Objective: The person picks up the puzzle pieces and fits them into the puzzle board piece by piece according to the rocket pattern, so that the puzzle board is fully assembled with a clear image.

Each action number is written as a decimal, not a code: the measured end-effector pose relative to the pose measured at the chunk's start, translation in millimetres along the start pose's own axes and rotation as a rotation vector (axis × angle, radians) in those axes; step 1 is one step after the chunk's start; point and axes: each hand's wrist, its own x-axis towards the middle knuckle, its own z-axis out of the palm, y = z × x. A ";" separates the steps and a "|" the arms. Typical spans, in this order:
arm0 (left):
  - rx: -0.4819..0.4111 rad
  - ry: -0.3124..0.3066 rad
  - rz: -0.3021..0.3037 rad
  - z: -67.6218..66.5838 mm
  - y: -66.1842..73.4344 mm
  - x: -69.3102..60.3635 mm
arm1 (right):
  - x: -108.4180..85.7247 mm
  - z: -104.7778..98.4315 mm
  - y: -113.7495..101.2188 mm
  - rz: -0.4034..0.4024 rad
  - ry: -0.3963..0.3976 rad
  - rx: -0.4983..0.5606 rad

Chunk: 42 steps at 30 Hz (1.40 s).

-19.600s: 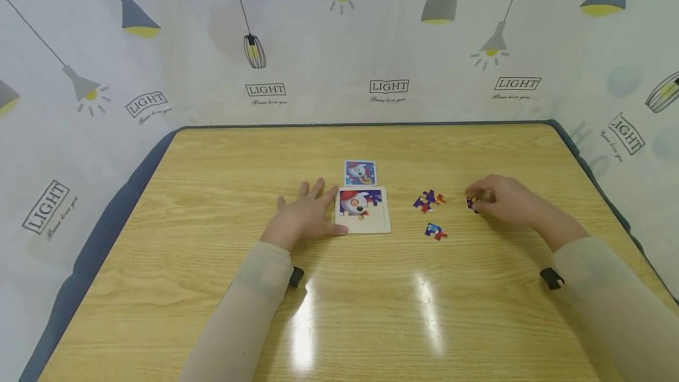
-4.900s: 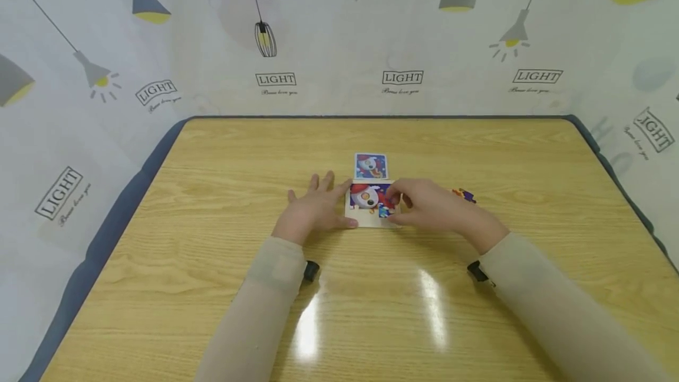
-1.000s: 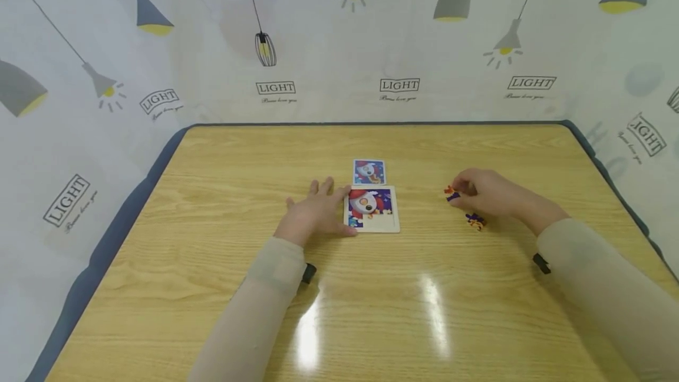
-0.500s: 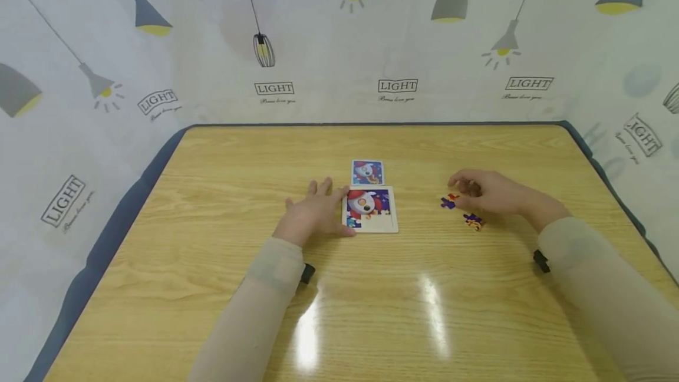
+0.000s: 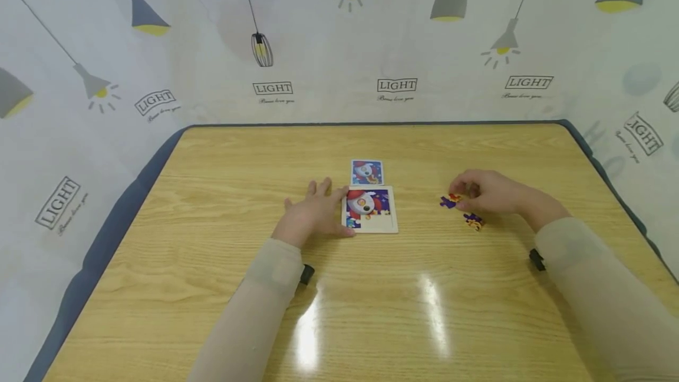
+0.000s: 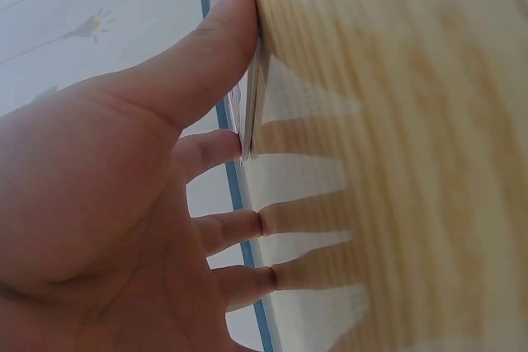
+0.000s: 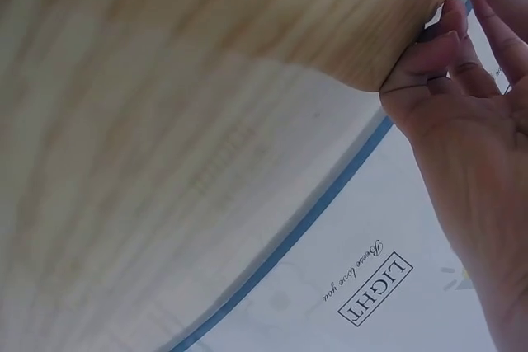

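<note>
A pale square puzzle board (image 5: 379, 226) lies on the table, partly filled with a rocket picture; its lower right part is bare. My left hand (image 5: 310, 217) rests at its left side with fingers spread, the thumb at the near left corner and the index finger at the far left. In the left wrist view, the thumb (image 6: 210, 55) lies along the board's edge. To the right, my right hand (image 5: 490, 193) pinches an orange and purple puzzle piece (image 5: 454, 198) low over the table. A purple piece (image 5: 447, 203) shows just beside it.
Behind the board lies a small picture card (image 5: 366, 173) with the same rocket. Purple and yellow loose pieces (image 5: 474, 221) lie just in front of my right hand. The wooden table (image 5: 371, 299) ends at a blue edge against a lamp-patterned cloth (image 5: 329, 46).
More picture fills the board than at first, including a blue piece at lower left. My right hand has gone from board to loose pieces, loosened its fingers, then pinched one. Left hand stays.
</note>
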 end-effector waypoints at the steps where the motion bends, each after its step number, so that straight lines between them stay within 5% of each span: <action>1: 0.000 0.000 -0.001 0.2 0.0 -0.1 | 0.2 0.3 -0.6 0.006 0.003 0.001; 33: 0.005 -0.008 0.000 -1.3 1.7 -2.4 | -5.3 3.4 -1.9 0.100 0.079 0.052; 42: -0.005 -0.008 -0.005 -0.3 -0.3 -0.7 | -3.0 17.7 -31.0 0.036 0.116 0.105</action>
